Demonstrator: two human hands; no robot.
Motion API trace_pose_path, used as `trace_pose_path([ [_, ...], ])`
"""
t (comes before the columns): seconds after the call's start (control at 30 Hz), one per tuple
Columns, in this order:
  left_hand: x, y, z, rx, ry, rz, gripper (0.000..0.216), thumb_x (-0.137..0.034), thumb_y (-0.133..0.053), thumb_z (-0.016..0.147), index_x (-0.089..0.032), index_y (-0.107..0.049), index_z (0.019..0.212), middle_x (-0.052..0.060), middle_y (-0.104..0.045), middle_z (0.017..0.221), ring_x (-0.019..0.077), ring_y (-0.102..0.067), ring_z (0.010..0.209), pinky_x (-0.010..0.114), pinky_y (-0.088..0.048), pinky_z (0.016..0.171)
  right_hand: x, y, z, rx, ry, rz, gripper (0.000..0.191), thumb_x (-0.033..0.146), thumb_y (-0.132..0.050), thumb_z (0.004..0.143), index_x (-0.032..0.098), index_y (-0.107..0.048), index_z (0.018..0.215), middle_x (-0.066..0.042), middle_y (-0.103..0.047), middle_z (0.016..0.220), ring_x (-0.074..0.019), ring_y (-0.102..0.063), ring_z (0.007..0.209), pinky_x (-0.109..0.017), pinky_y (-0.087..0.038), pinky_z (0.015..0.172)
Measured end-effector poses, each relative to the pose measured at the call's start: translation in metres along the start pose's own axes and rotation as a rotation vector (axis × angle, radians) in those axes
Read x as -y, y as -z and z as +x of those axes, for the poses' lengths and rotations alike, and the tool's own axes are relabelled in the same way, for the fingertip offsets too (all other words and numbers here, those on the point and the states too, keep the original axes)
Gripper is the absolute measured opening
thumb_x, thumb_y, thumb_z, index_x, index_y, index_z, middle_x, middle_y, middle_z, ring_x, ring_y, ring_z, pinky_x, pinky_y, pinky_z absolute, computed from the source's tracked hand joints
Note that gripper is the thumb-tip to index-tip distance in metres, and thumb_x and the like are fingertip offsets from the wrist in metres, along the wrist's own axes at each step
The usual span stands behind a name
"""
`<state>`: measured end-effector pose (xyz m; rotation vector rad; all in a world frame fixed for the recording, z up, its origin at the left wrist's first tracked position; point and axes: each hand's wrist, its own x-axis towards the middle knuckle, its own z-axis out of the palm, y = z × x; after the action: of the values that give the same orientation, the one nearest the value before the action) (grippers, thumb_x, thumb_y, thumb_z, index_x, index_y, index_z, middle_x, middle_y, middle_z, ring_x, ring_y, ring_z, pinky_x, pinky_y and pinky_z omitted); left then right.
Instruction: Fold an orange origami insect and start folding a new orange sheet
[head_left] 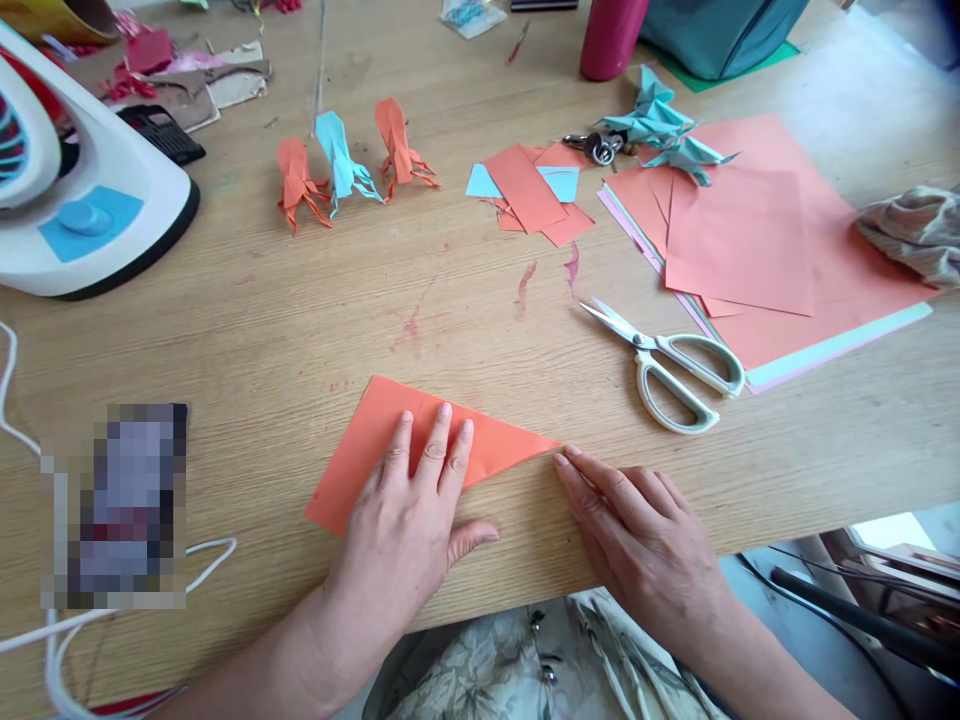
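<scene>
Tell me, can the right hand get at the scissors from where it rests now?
Probably yes. The right hand lies flat at the tip of the orange paper, and the scissors lie just beyond it on the table, with nothing between.

Scissors point(643, 345) are laid on the tabletop point(262, 330), just beside a stack of orange sheets point(765, 250). Three folded paper figures point(341, 160), two orange and one blue, are set near a fan point(161, 185). A pink bottle point(609, 38) is stood at the far edge.
</scene>
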<state>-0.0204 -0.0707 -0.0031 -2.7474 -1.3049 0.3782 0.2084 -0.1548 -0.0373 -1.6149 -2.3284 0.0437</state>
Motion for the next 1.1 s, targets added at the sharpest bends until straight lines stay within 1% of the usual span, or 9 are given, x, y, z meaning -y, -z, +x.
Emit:
trace_pose_path([
  [0.17, 0.0002, -0.002, -0.0013, -0.015, -0.001, 0.007, 0.083, -0.061, -0.059, 0.087, -0.015, -0.038, 0.153, 0.011, -0.031, 0.161, 0.0438, -0.037, 0.142, 0.049, -0.052, 0.102, 0.0008, -0.001, 0.0037, -0.019, 0.008, 0.03, 0.045, 0.007, -0.053, 0.094, 0.001, -0.051, 0.138, -0.02, -0.062, 0.133, -0.0255, -0.054, 0.091, -0.04, -0.045, 0.074],
  [0.3, 0.0003, -0.0037, -0.0022, -0.024, -0.003, 0.002, 0.082, -0.061, -0.057, 0.088, -0.015, -0.038, 0.153, 0.011, -0.03, 0.162, 0.0443, -0.035, 0.143, 0.051, -0.051, 0.103, 0.0003, -0.0007, 0.0068, 0.001, 0.059, 0.073, 0.042, 0.006, -0.05, 0.095, 0.0, -0.052, 0.137, -0.021, -0.057, 0.141, -0.0255, -0.054, 0.09, -0.041, -0.045, 0.073],
  [0.53, 0.0005, -0.0043, -0.0037, -0.019, 0.004, -0.002, 0.078, -0.06, -0.056, 0.09, -0.017, -0.039, 0.153, 0.01, -0.028, 0.163, 0.0437, -0.035, 0.144, 0.051, -0.05, 0.104, -0.002, -0.0049, 0.0022, 0.056, 0.045, 0.14, 0.053, 0.006, -0.048, 0.097, 0.001, -0.038, 0.149, -0.02, -0.049, 0.151, -0.029, -0.057, 0.106, -0.043, -0.047, 0.079],
  [0.67, 0.0009, -0.005, -0.0048, -0.021, 0.003, 0.0, 0.078, -0.059, -0.056, 0.09, -0.018, -0.039, 0.153, 0.01, -0.029, 0.163, 0.0434, -0.035, 0.143, 0.051, -0.051, 0.103, -0.0028, -0.0053, 0.0017, 0.045, 0.048, 0.156, 0.058, 0.004, -0.048, 0.096, 0.003, -0.033, 0.152, -0.019, -0.044, 0.154, -0.0278, -0.058, 0.105, -0.043, -0.046, 0.077],
  [0.8, 0.0006, -0.0044, -0.0038, -0.016, 0.006, 0.003, 0.08, -0.06, -0.057, 0.089, -0.017, -0.037, 0.154, 0.01, -0.028, 0.163, 0.0431, -0.035, 0.143, 0.05, -0.051, 0.102, -0.0025, -0.0046, 0.0044, 0.037, 0.035, 0.139, 0.059, 0.004, -0.049, 0.095, 0.004, -0.034, 0.152, -0.018, -0.05, 0.15, -0.0247, -0.058, 0.093, -0.042, -0.045, 0.075],
  [0.9, 0.0001, -0.0036, -0.0025, -0.01, 0.01, 0.007, 0.081, -0.062, -0.056, 0.089, -0.017, -0.036, 0.154, 0.009, -0.027, 0.163, 0.0425, -0.036, 0.144, 0.049, -0.051, 0.102, -0.0015, -0.0049, 0.0073, 0.044, 0.009, 0.093, 0.052, 0.007, -0.049, 0.096, 0.006, -0.041, 0.147, -0.016, -0.058, 0.143, -0.022, -0.055, 0.082, -0.041, -0.043, 0.071],
  [1.0, 0.0001, -0.0041, -0.0024, -0.011, 0.015, 0.003, 0.081, -0.063, -0.055, 0.089, -0.019, -0.036, 0.155, 0.008, -0.027, 0.164, 0.0422, -0.035, 0.144, 0.048, -0.051, 0.103, -0.0006, -0.0053, 0.0096, 0.055, -0.005, 0.072, 0.047, 0.009, -0.049, 0.097, 0.006, -0.046, 0.143, -0.015, -0.062, 0.137, -0.022, -0.056, 0.084, -0.04, -0.042, 0.071],
  [1.1, 0.0003, -0.0067, -0.0035, -0.017, 0.014, 0.0, 0.082, -0.064, -0.052, 0.09, -0.017, -0.035, 0.155, 0.009, -0.027, 0.164, 0.0422, -0.033, 0.145, 0.049, -0.05, 0.105, -0.0006, -0.0057, 0.01, 0.074, -0.013, 0.078, 0.048, 0.01, -0.048, 0.098, 0.008, -0.044, 0.146, -0.014, -0.061, 0.138, -0.0225, -0.057, 0.091, -0.039, -0.042, 0.074],
])
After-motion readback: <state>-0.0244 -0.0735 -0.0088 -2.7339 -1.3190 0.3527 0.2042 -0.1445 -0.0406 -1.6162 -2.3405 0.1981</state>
